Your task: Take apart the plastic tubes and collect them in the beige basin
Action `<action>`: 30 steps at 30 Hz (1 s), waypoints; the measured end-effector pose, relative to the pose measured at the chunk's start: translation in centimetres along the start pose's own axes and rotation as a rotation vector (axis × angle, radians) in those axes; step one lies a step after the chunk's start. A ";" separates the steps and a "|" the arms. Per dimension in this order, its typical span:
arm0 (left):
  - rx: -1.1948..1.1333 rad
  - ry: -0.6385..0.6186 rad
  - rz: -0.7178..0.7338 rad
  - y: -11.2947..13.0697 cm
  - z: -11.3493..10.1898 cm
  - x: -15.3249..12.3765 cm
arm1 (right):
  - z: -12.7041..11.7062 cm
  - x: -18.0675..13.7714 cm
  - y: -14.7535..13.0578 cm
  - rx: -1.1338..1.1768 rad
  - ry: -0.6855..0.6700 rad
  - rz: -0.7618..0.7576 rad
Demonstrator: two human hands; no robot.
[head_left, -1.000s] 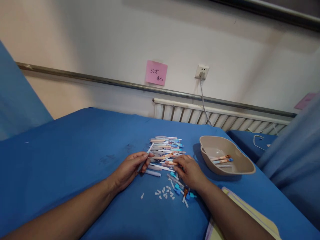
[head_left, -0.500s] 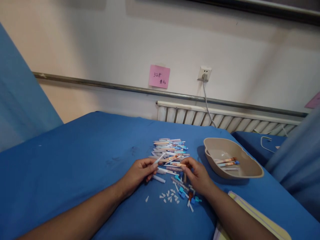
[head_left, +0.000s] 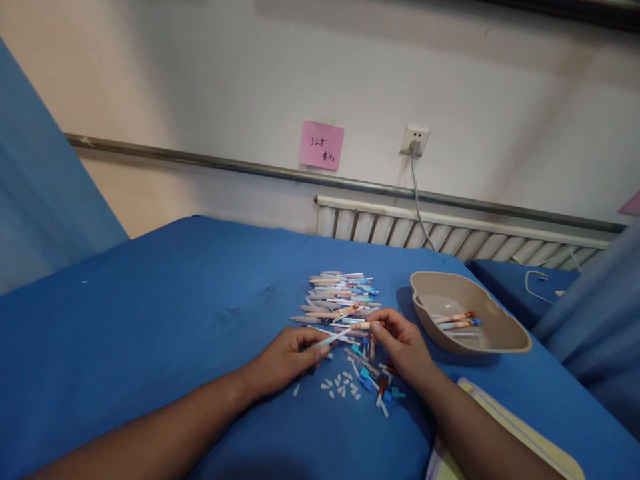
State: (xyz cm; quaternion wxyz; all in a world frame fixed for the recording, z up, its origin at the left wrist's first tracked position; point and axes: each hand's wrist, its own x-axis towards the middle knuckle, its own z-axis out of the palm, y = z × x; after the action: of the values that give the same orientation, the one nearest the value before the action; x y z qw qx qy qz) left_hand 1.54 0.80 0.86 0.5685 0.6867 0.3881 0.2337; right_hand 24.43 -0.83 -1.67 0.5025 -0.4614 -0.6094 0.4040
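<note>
My left hand (head_left: pixel 300 353) is closed on a pale, light-blue pen part (head_left: pixel 327 339), slender and tilted up to the right. My right hand (head_left: pixel 403 343) pinches an orange-patterned pen barrel (head_left: pixel 361 326) between thumb and fingers. The two parts meet or nearly meet end to end; whether they are joined I cannot tell. Just beyond my hands lies a pile of pen parts (head_left: pixel 335 293), laid mostly crosswise. Small white cone tips (head_left: pixel 341 385) are scattered nearer to me, beside blue and brown pen caps or clips (head_left: pixel 367 381) partly under my right hand.
A beige basin (head_left: pixel 475 287) with several pens (head_left: pixel 457 325) stands on the right of the blue-covered table (head_left: pixel 150 320). A yellow pad or folded cloth (head_left: pixel 520 430) lies under my right forearm. Behind are a radiator (head_left: pixel 380 225) and a socket with a plugged-in cord (head_left: pixel 414 141).
The pen part in my left hand has tilted lower and swung right, so its end now lies at the barrel in my right hand. The barrel has risen slightly.
</note>
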 end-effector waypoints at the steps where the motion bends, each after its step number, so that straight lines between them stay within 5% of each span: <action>1: 0.006 -0.004 0.000 0.0 0.0 0.0 | 0.0 0.0 0.0 0.005 -0.012 0.003; 25: 0.210 -0.030 0.167 0.7 0.9 -1.0 | 0.9 -1.6 -2.5 -0.432 -0.237 -0.225; 30: 0.169 -0.075 0.107 0.6 0.8 -1.0 | 1.2 -1.9 -2.5 -0.433 -0.283 -0.266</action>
State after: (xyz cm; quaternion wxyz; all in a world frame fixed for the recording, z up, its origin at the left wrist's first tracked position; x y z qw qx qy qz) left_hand 1.71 -0.47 1.34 0.5093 0.7602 0.3478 0.2044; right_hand 23.02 -3.31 0.08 0.3510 -0.4128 -0.8007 0.2554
